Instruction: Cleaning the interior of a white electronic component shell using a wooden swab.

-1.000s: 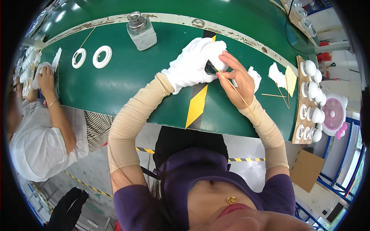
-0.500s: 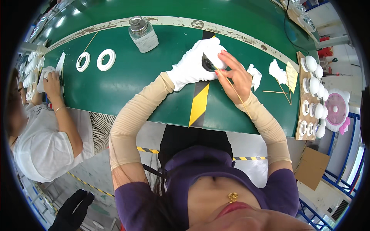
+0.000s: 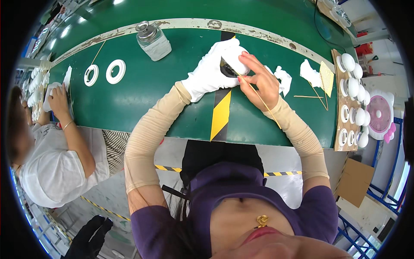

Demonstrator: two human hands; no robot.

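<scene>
My left hand, in a white glove, is closed around a white rounded piece with a dark, glossy part facing my right hand. Bare and pinched, my right hand holds a thin wooden stick. The stick's upper end meets the dark part, while its lower end runs back over my right sleeve. My fingers and the glove hide some of the rounded piece.
Left of my hands are a clear bottle with a metal top and two white rings. Crumpled white cloth, loose sticks and a yellow sheet lie rightward. A board bears white domes. Another person works at left.
The view has shifted slightly. My hands stay together around the rounded piece, and the stick's angle to it has changed only a little.
</scene>
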